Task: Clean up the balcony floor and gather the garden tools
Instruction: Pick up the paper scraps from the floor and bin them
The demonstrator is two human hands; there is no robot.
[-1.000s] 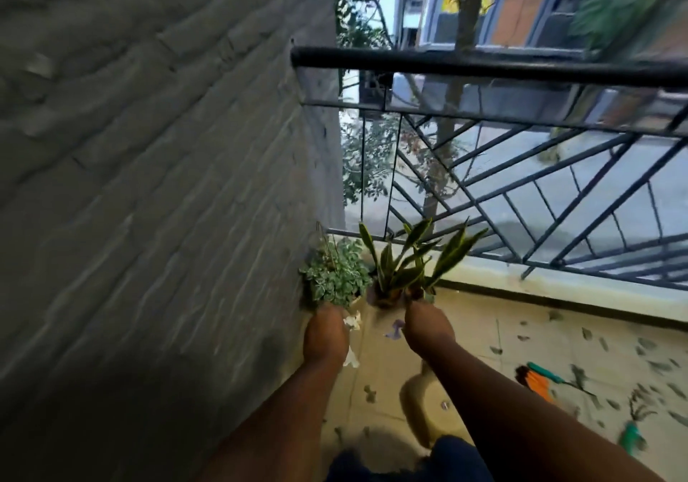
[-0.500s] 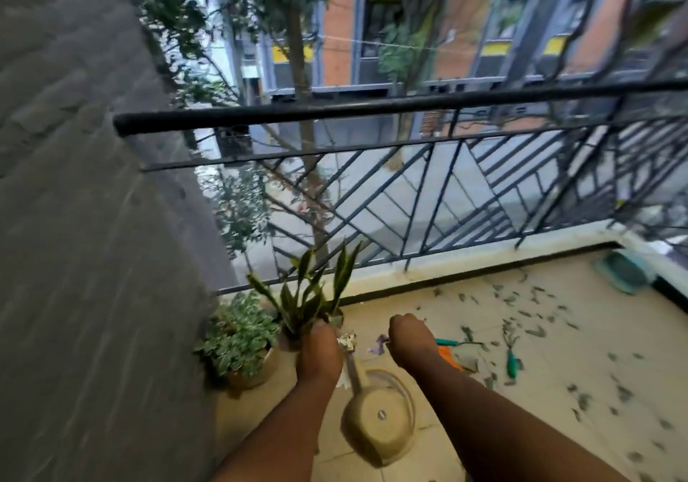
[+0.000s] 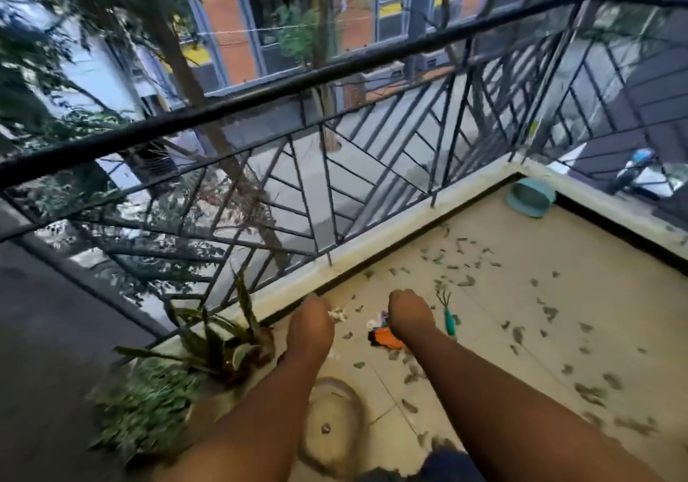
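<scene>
Both arms reach forward over the balcony floor (image 3: 558, 314). My left hand (image 3: 312, 319) and my right hand (image 3: 408, 313) show their backs, fingers curled loosely downward, with nothing seen in either. A teal-handled hand rake (image 3: 449, 316) lies just right of my right hand. An orange and black tool (image 3: 387, 338) lies on the tiles between and below my hands, partly hidden by my right wrist. Dry leaves (image 3: 465, 280) are scattered widely over the floor. Small white scraps (image 3: 338, 314) lie by my left hand.
A potted snake plant (image 3: 223, 340) and a leafy variegated pot plant (image 3: 145, 407) stand at the left by the grey wall. A round beige vessel (image 3: 331, 425) sits under my arms. A teal bowl (image 3: 530, 196) lies in the far corner. Black railing (image 3: 335, 72) bounds the balcony.
The view has swung right from the wall corner to the open floor. My hands have come away from the snake plant pot and now hang over the tools.
</scene>
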